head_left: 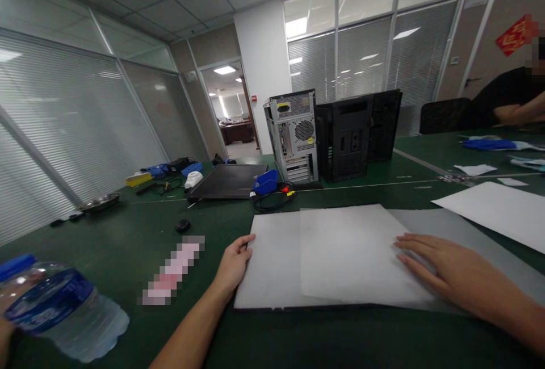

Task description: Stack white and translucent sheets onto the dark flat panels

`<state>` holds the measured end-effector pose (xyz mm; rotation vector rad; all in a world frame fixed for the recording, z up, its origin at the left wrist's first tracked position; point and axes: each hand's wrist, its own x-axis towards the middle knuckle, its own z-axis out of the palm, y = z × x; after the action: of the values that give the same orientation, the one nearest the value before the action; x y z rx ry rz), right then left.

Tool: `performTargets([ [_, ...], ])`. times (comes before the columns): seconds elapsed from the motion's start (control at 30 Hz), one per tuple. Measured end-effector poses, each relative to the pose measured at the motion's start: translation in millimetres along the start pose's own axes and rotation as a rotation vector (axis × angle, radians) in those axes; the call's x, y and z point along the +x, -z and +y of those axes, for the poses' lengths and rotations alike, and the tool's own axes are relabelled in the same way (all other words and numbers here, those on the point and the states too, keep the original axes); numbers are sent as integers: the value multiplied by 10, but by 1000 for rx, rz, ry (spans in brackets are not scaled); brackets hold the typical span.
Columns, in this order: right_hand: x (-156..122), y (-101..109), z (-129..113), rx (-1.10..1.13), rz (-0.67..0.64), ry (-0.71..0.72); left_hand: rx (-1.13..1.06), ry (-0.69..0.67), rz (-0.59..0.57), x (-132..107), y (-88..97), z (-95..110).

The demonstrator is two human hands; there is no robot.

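The sheet [349, 255] lay sideways on the panel [270, 261], under the flat, ungrasping right hand's [443, 267] fingertips; the left hand [234, 264], curled, seemingly pinched the panel's left edge.

An office; blinds [55, 130] and computer tower [294, 145] show it.

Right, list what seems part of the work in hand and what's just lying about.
Likely part of it:
- white panel, left hand at its edge
- thin white sheet overlapping it, right hand at its right side

Apparently just lying about:
- blue bin
- silver computer case
- yellow tray
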<state>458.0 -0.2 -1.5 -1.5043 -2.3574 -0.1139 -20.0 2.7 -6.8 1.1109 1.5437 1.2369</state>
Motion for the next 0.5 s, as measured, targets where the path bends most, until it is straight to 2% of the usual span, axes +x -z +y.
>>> performTargets([
  [0.13, 16, 27, 142, -68, 30, -138, 26, -3, 10, 7, 8, -3],
  [0.3, 20, 20, 162, -46, 5, -201, 47, 9, 20, -12, 0, 24],
  [0.37, 10, 11, 118, -5, -17, -172, 46, 7, 18, -16, -2, 30],
  [0.5, -5, 16, 21, 148, -107, -8, 43, 5, 16, -6, -2, 21],
])
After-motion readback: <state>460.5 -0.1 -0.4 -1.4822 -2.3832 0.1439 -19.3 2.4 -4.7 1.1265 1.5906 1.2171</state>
